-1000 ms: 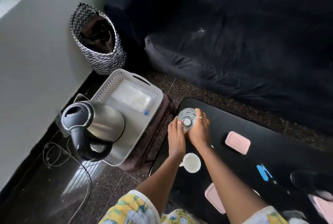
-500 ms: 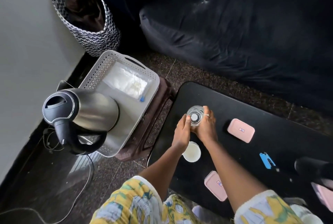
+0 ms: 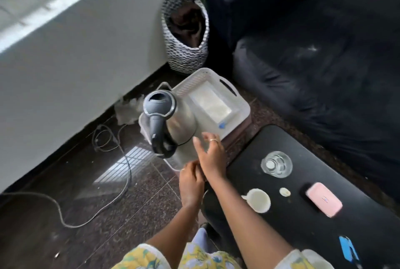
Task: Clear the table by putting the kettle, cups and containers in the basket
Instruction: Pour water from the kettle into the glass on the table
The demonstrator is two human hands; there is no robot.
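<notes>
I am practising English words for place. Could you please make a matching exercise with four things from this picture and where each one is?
Things:
1. kettle
2. glass cup
3. pink container
4. patterned bag

Places:
A. on the floor, against the wall
B. on the black table, nearest the sofa
C. inside the white basket
D. on the black table, right of the white cup

Pairs: 1-C, 2-B, 3-D, 4-A

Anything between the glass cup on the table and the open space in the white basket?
Nothing solid sits on that line. The clear glass cup stands on the black table; the white perforated plastic basket lies beyond its corner. Only the right hand, open, hovers between them. The steel kettle fills the basket's near-left end, a clear lidded container the far end.
</notes>
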